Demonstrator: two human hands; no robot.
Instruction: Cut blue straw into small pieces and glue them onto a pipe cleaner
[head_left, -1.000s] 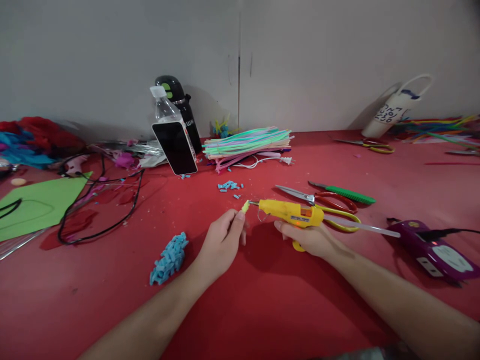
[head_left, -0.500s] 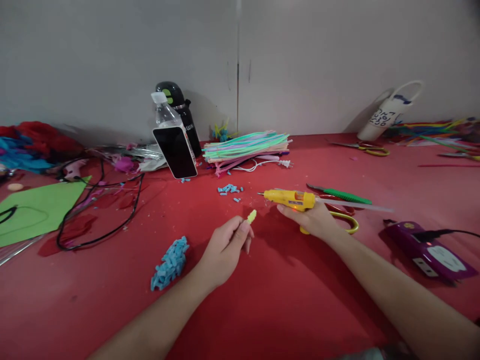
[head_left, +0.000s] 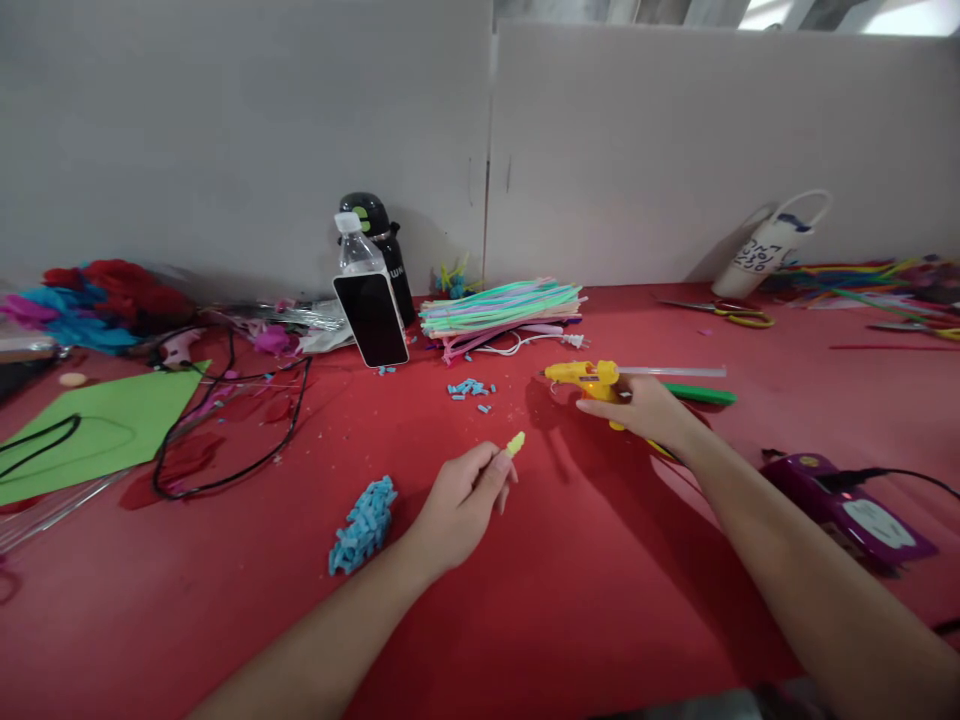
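Observation:
Between thumb and fingers, my left hand (head_left: 461,500) pinches a small yellow bud-like piece (head_left: 515,444), its tip pointing up and away. My right hand (head_left: 645,410) is wrapped around a yellow hot glue gun (head_left: 581,375), whose nozzle points left. A clear glue stick (head_left: 675,371) sticks out of the gun's back end. To the left of my left hand lies a heap of short blue pieces (head_left: 364,525). A smaller scatter of blue pieces (head_left: 469,387) sits beyond the yellow piece, left of the nozzle.
A green-handled tool (head_left: 701,395) lies behind my right hand, partly hidden. A purple power strip (head_left: 847,510) is at right. Pipe cleaners (head_left: 502,312), a phone (head_left: 373,320) against a bottle (head_left: 356,245), and a black flask (head_left: 400,275) stand at the back. A black cable (head_left: 281,455) loops at left.
The view has tilted upward and shifted left. My right hand has carried the glue gun slightly farther away over the table. My left hand keeps its pinch on the yellow piece.

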